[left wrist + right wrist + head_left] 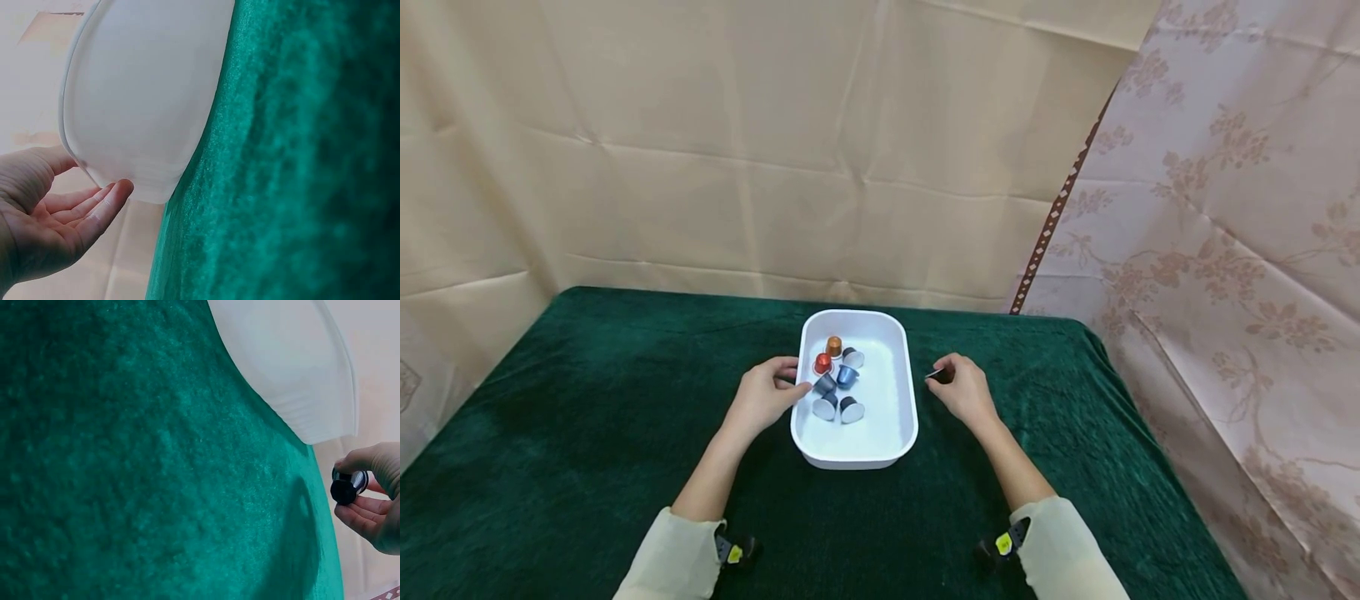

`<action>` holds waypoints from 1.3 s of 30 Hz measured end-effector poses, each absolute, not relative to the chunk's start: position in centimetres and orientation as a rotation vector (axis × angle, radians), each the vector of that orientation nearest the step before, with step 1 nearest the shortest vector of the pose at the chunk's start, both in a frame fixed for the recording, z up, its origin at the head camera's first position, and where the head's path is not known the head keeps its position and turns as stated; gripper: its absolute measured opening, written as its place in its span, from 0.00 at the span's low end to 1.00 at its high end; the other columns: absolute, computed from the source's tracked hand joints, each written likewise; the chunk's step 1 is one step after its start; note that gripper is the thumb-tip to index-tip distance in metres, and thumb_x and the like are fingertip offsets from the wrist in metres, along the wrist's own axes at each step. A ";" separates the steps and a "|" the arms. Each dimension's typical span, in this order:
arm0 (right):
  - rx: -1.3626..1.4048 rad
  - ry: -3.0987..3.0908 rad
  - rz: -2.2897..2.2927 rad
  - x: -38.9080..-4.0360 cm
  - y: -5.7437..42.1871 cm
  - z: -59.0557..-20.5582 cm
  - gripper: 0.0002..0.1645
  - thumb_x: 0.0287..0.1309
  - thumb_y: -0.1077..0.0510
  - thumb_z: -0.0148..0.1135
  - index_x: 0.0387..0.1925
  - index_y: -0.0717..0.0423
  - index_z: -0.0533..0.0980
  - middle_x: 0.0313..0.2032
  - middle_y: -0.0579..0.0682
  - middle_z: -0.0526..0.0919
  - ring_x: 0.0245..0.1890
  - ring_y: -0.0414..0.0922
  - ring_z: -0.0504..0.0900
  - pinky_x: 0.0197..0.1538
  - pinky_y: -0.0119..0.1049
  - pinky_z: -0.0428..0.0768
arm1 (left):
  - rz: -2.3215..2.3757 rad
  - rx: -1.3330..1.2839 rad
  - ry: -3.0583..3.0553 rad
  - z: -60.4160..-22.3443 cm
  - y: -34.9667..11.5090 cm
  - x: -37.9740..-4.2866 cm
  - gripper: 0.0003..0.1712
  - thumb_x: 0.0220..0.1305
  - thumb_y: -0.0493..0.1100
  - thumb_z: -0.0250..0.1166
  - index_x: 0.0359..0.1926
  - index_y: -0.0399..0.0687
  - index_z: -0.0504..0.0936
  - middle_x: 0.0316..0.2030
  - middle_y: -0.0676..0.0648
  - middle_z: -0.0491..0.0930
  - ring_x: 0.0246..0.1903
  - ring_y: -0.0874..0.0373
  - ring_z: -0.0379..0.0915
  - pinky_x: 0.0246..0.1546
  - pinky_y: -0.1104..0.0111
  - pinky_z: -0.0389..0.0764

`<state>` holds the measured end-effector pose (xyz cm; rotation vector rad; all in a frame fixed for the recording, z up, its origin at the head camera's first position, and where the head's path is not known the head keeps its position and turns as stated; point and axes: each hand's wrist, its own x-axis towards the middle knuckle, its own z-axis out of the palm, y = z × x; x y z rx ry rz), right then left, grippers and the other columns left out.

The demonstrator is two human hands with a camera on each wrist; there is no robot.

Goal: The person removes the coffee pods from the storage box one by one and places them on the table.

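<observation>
A white tray (885, 404) stands on the green cloth and holds several coffee capsules, mostly in its left half. Among them are an orange capsule (834, 345), a red capsule (823, 363) and a blue capsule (847, 377); the others are dark, some showing pale lids. My left hand (765, 395) grips the tray's left rim, thumb over the edge and fingers against the outer wall (144, 94). To the right of the tray, my right hand (964, 390) pinches a black coffee capsule (345, 487) between thumb and fingers, held above the cloth.
Green velvety cloth (625, 467) covers the table, whose far edge runs just behind the tray. A beige curtain (790, 150) hangs at the back, and a flowered curtain (1225, 250) hangs along the right side.
</observation>
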<state>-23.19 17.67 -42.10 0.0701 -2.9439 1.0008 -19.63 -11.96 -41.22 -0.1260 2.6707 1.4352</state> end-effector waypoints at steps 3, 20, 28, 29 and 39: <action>0.071 -2.953 0.995 -23.2 17.7 -42.4 0.16 0.54 0.56 0.64 0.43 0.58 0.76 0.39 0.56 0.77 0.37 0.48 0.74 0.38 0.39 0.76 | 1.432 -0.130 2.672 -41.2 -12.0 -19.6 0.29 0.60 0.44 0.63 0.61 0.41 0.69 0.51 0.39 0.76 0.42 0.52 0.78 0.38 0.67 0.82; 0.051 -2.964 0.994 -23.3 17.7 -43.6 0.15 0.53 0.58 0.64 0.43 0.58 0.76 0.39 0.55 0.77 0.36 0.47 0.74 0.38 0.39 0.77 | 1.442 -0.132 2.666 -41.2 -11.9 -19.6 0.30 0.59 0.45 0.63 0.61 0.42 0.68 0.51 0.39 0.76 0.42 0.52 0.78 0.37 0.67 0.82; 0.049 -2.971 0.989 -23.4 17.8 -44.1 0.17 0.53 0.58 0.64 0.45 0.57 0.75 0.40 0.56 0.77 0.38 0.48 0.75 0.40 0.41 0.78 | 1.438 -0.134 2.668 -41.2 -12.0 -19.6 0.30 0.59 0.45 0.63 0.61 0.42 0.69 0.51 0.40 0.76 0.42 0.52 0.78 0.37 0.67 0.81; 0.049 -2.974 0.988 -23.4 17.8 -44.1 0.17 0.53 0.57 0.64 0.45 0.57 0.75 0.41 0.56 0.77 0.38 0.48 0.75 0.41 0.41 0.78 | 1.438 -0.135 2.667 -41.2 -12.0 -19.6 0.30 0.59 0.45 0.63 0.61 0.42 0.69 0.51 0.40 0.76 0.42 0.53 0.78 0.37 0.67 0.81; 0.067 -2.975 0.994 -23.6 17.8 -44.3 0.19 0.54 0.57 0.64 0.48 0.58 0.75 0.42 0.57 0.78 0.39 0.49 0.75 0.42 0.43 0.78 | 1.439 -0.143 2.667 -41.1 -11.9 -19.6 0.29 0.59 0.45 0.63 0.61 0.42 0.69 0.50 0.40 0.76 0.41 0.53 0.78 0.37 0.67 0.81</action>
